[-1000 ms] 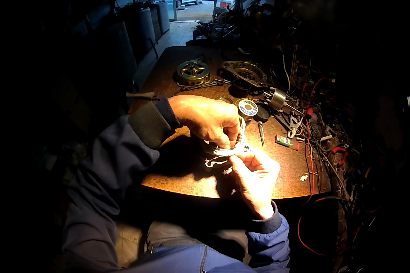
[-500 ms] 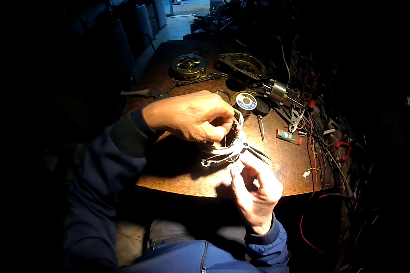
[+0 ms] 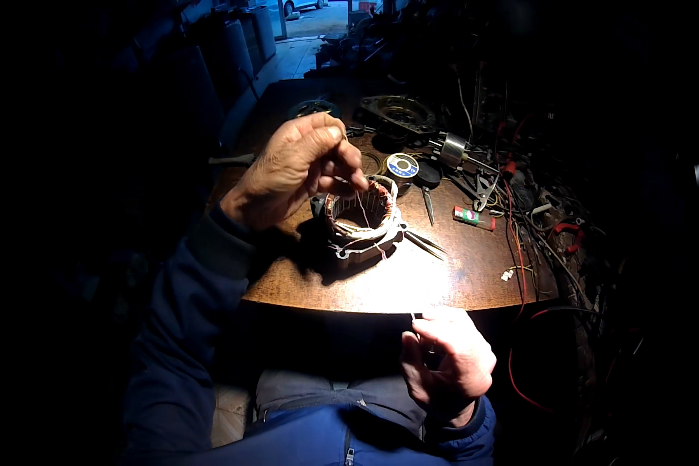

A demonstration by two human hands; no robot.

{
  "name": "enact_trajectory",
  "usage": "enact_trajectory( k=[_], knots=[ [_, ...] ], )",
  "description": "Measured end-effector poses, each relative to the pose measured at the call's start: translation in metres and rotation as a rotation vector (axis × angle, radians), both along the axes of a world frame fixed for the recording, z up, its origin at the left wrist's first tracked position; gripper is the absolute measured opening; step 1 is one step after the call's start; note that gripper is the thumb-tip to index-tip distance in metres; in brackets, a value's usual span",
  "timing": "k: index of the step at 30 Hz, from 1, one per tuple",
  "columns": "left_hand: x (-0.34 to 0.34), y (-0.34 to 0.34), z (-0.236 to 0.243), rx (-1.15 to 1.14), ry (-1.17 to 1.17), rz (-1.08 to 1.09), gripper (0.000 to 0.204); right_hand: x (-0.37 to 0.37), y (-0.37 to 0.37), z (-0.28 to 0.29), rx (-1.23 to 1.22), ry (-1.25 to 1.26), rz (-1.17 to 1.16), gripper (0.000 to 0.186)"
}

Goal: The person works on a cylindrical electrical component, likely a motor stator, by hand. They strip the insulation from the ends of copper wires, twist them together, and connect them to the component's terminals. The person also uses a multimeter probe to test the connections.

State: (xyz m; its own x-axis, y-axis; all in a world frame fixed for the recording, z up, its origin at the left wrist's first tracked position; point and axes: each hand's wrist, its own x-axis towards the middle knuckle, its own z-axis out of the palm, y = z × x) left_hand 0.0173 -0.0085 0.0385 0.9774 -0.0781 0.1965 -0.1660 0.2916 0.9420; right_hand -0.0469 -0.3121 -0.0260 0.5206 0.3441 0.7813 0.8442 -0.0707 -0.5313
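Note:
A motor stator (image 3: 369,233) stands on the wooden table, its ring of copper windings bound with white cord. My left hand (image 3: 307,163) is raised over its far left side, fingers pinched on a thin pale cord (image 3: 362,210) that runs down into the ring. Beyond the table's front edge, my right hand (image 3: 452,353) is closed, apart from the stator. A short pale tip shows by its thumb and forefinger, but what it belongs to is unclear. Against the stator's right side lies a dark pointed tool with two slim legs (image 3: 423,243).
Behind the stator are a solder-like spool (image 3: 402,165), a round black lid (image 3: 427,175) and a thin pointed tool (image 3: 429,208). A red and green box (image 3: 474,218), a metal rotor (image 3: 453,147) and tangled wires crowd the right. A metal housing (image 3: 400,114) sits farther back.
My left hand has lifted away from the stator, uncovering its ring. My right hand has drawn back toward me, past the table edge. The view has shifted slightly.

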Motion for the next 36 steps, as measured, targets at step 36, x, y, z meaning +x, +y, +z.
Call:
enact_trajectory(
  k=[36],
  knots=[
    [-0.058, -0.086, 0.090, 0.275, -0.329, -0.182, 0.018, 0.049, 0.049, 0.039, 0.341, 0.487, 0.471, 0.031]
  ],
)
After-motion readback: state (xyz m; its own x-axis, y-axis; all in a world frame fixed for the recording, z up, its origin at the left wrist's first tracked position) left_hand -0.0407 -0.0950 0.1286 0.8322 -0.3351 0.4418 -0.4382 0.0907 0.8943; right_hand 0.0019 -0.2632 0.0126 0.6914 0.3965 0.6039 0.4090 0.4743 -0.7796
